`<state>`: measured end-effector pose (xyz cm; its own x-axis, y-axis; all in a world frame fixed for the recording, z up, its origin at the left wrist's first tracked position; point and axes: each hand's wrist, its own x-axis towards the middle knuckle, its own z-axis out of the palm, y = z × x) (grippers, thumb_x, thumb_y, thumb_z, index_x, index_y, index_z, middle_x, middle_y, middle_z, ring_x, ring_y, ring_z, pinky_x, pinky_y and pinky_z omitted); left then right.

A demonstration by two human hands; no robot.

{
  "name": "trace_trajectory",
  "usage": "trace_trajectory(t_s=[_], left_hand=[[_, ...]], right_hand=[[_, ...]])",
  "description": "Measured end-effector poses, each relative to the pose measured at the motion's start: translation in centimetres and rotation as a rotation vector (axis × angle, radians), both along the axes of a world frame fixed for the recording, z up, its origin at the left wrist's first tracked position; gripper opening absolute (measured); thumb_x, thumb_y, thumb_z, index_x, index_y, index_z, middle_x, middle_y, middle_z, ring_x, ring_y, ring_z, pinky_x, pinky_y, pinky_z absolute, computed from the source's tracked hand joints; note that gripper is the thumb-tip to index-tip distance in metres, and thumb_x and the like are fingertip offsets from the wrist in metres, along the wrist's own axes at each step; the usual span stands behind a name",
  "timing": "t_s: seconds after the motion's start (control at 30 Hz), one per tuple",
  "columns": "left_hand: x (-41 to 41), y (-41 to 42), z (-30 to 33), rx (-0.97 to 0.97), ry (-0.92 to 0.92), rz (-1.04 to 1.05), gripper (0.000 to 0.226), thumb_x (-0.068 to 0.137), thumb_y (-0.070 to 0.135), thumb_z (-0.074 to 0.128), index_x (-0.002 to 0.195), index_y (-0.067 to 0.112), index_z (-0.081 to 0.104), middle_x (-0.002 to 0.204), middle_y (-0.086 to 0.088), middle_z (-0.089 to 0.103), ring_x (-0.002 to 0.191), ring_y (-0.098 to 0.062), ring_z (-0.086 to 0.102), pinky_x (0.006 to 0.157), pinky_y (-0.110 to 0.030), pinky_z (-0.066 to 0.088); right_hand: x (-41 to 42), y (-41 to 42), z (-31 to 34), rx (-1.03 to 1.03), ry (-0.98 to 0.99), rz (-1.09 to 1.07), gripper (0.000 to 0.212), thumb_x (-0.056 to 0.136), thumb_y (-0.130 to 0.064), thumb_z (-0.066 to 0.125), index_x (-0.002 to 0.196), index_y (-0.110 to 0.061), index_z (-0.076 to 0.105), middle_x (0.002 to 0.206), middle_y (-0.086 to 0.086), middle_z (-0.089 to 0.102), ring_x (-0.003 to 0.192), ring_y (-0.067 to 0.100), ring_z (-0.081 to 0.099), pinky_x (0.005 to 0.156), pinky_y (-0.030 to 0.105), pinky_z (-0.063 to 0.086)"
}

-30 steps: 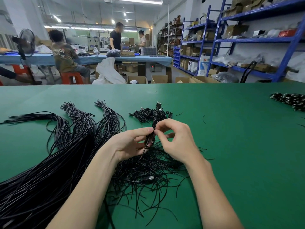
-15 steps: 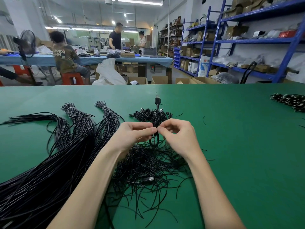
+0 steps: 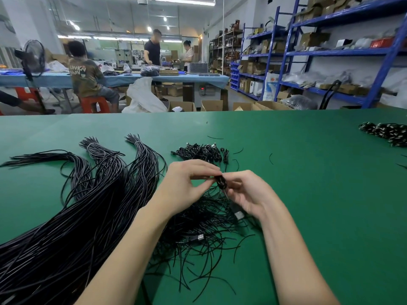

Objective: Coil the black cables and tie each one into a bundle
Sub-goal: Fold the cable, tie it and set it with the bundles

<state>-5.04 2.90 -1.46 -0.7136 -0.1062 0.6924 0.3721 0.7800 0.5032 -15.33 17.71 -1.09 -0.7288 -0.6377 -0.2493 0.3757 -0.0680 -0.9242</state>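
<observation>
A small coiled black cable sits between my two hands above the green table. My left hand pinches the coil from the left with thumb and fingers. My right hand grips it from the right, and a silver USB plug hangs below that palm. Under my hands lies a heap of short black tie wires. A thick sheaf of long uncoiled black cables spreads over the left of the table. Finished small bundles lie just beyond my hands.
Another pile of bundled cables lies at the far right edge. A loose USB plug rests among the tie wires. Beyond the table are cardboard boxes, blue shelving and people at a blue-topped bench.
The coil was held upright with its plug sticking up; now it is turned over, plug hanging below my right palm. Both hands shifted slightly right and tightened around the coil.
</observation>
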Motion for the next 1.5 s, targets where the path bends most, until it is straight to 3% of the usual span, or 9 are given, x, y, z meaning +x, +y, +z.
trace_trajectory(t_s=[0.17,0.27,0.37,0.47,0.6,0.83,1.07,1.27,1.5], left_hand=[[-0.7,-0.2,0.2,0.501,-0.142,-0.022,0.012,0.09,0.005,0.072,0.097,0.014,0.077,0.115,0.011,0.069,0.107,-0.01,0.069,0.088,-0.024,0.057],[-0.8,-0.3,0.5,0.93,-0.26,-0.016,0.03,0.082,0.03,0.08,0.097,0.01,0.063,0.097,-0.003,0.063,0.079,-0.015,0.065,0.07,-0.024,0.056],[-0.6,-0.6,0.4,0.899,-0.39,-0.089,0.032,0.079,0.036,0.08,0.091,0.01,0.066,0.071,0.004,0.058,0.056,-0.01,0.049,0.051,-0.019,0.041],[-0.4,-0.5,0.3,0.813,-0.344,-0.102,0.011,0.088,0.02,0.077,0.083,0.011,0.073,0.066,0.001,0.063,0.055,-0.009,0.058,0.05,-0.016,0.043],[-0.3,-0.5,0.5,0.673,-0.241,-0.068,0.017,0.085,0.008,0.079,0.102,0.008,0.079,0.104,-0.007,0.077,0.089,-0.021,0.076,0.081,-0.025,0.059],[0.0,-0.3,0.5,-0.021,-0.128,0.034,0.044,0.087,-0.016,0.056,0.11,0.014,0.079,0.112,0.007,0.071,0.106,-0.005,0.065,0.091,-0.017,0.052],[-0.6,-0.7,0.5,1.105,-0.438,-0.166,0.021,0.101,0.021,0.059,0.107,0.005,0.071,0.088,-0.003,0.075,0.077,-0.011,0.072,0.066,-0.018,0.054],[-0.2,-1.4,-0.1,1.077,-0.529,-0.148,0.045,0.068,0.026,0.081,0.109,0.011,0.073,0.087,0.003,0.075,0.069,-0.003,0.064,0.065,-0.019,0.051],[-0.3,-1.4,-0.2,0.895,-0.432,-0.037,0.025,0.074,0.012,0.085,0.096,0.02,0.078,0.095,-0.003,0.079,0.081,-0.005,0.072,0.068,-0.015,0.052]], right_hand=[[0.3,-0.7,-0.3,0.02,0.55,-0.221,0.013,0.093,-0.007,0.072,0.084,-0.017,0.073,0.071,-0.006,0.069,0.057,0.001,0.064,0.054,0.016,0.052],[0.5,-1.1,-0.7,0.029,0.9,-0.327,0.021,0.092,-0.01,0.074,0.079,-0.026,0.069,0.072,-0.012,0.068,0.071,0.009,0.066,0.06,0.031,0.06],[1.1,-1.3,-1.2,0.023,1.015,-0.283,0.02,0.093,-0.013,0.072,0.08,-0.028,0.068,0.08,-0.012,0.069,0.076,0.007,0.064,0.058,0.026,0.056],[1.1,-1.5,-1.3,0.055,1.009,-0.258,0.019,0.092,-0.014,0.073,0.079,-0.028,0.071,0.078,-0.015,0.07,0.074,0.004,0.066,0.06,0.021,0.055],[0.6,-1.5,-0.9,0.114,0.851,-0.245,0.019,0.09,-0.017,0.075,0.074,-0.028,0.074,0.068,-0.012,0.073,0.057,0.003,0.063,0.061,0.017,0.051],[-0.2,-0.2,-0.6,-0.101,0.065,0.015,0.008,0.09,0.003,0.067,0.084,0.001,0.073,0.07,0.005,0.068,0.058,0.009,0.061,0.055,0.017,0.053],[0.4,-1.0,-1.1,0.047,0.9,-0.171,0.017,0.094,-0.011,0.071,0.084,-0.024,0.07,0.08,-0.008,0.071,0.07,0.009,0.07,0.068,0.039,0.064],[0.7,-0.8,-1.4,0.139,0.988,-0.165,0.015,0.09,-0.022,0.076,0.078,-0.03,0.072,0.078,-0.015,0.072,0.074,0.011,0.066,0.068,0.041,0.06],[0.3,-0.9,-1.0,0.171,0.434,-0.086,0.006,0.086,-0.02,0.079,0.08,-0.017,0.079,0.07,-0.005,0.069,0.058,0.009,0.055,0.05,0.021,0.045]])
